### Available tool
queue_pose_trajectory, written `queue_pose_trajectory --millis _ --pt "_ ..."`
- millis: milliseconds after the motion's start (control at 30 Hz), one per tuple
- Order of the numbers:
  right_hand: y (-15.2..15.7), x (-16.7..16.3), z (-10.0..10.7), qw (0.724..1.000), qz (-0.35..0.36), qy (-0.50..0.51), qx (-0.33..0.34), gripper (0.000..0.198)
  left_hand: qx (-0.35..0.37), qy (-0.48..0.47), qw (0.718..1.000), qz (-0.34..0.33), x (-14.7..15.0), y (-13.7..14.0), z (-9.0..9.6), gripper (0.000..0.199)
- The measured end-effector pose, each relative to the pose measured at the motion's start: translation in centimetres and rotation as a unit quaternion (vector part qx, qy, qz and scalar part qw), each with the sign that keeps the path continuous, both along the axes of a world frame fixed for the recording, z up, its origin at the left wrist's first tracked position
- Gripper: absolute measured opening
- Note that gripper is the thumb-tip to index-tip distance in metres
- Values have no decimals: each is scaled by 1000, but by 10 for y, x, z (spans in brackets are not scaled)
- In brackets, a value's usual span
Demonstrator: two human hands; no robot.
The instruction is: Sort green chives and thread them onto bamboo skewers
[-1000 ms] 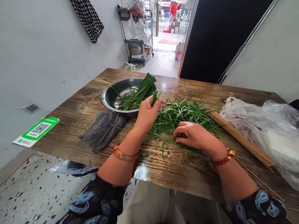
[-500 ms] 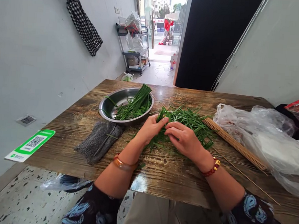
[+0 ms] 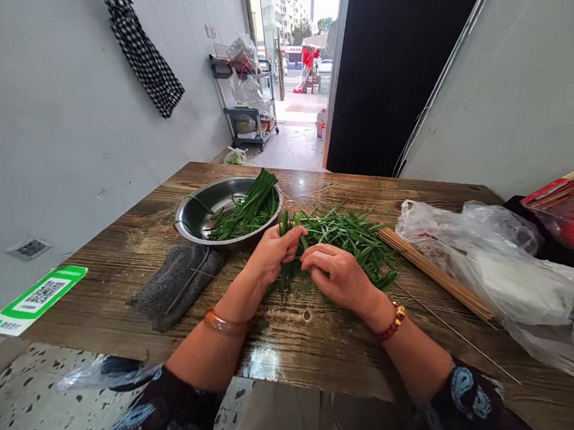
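Folded fingers of my left hand (image 3: 275, 246) hold a small bunch of garlic chives (image 3: 285, 278), whose blades stick out above and below the grip. Close against it on the right, my right hand (image 3: 337, 272) is closed in a pinch. A single chive leaf (image 3: 305, 242) runs between the two hands to the right fingertips. Behind them, a loose pile of garlic chives (image 3: 355, 237) spreads over the wooden table (image 3: 306, 349). Left of the pile stands a steel bowl (image 3: 198, 238), with more chives (image 3: 250, 209) lying in it and leaning over its rim.
A grey mesh cloth (image 3: 174, 289) lies before the bowl. On the right are a bundle of thin wooden skewers (image 3: 436, 276), one loose skewer (image 3: 470, 342) and clear plastic bags (image 3: 505, 278). A green QR-code card (image 3: 39, 298) is at the left edge. Beyond the table stands a cart (image 3: 245, 112).
The camera has turned slightly, so the scene sits lower and further left. My hands stay close together at the chives, the left thumb a little higher above the right fingertips.
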State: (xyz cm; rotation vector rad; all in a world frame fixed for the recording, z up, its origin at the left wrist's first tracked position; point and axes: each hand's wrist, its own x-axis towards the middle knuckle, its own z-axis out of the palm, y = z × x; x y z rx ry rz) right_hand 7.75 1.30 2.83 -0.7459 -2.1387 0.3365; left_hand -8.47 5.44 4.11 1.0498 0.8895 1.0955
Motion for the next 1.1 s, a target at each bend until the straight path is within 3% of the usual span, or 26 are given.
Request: queue_pose_trajectory --millis 133,233,333,500,667,867,1100 --pt "-1 0 -1 999 2 15 -38 26 18 -47 996 75 -8 5 5 35" --pt "2 2 -1 997 -23 30 -61 23 26 -70 993 94 -13 6 9 35" --pt "13 13 -2 985 -113 91 -95 21 29 -78 993 81 -12 4 10 35" --pt "39 52 -15 940 -277 160 -117 24 30 -62 995 73 -6 0 6 32" --pt "64 84 -34 933 -349 41 -75 31 22 -65 996 62 -3 -1 1 25" --pt "87 96 -36 899 -370 -203 -115 30 13 -80 996 38 -3 0 -1 22" --pt "94 95 -35 887 -382 -215 -143 19 -11 -95 995 -15 -3 -3 1 24"
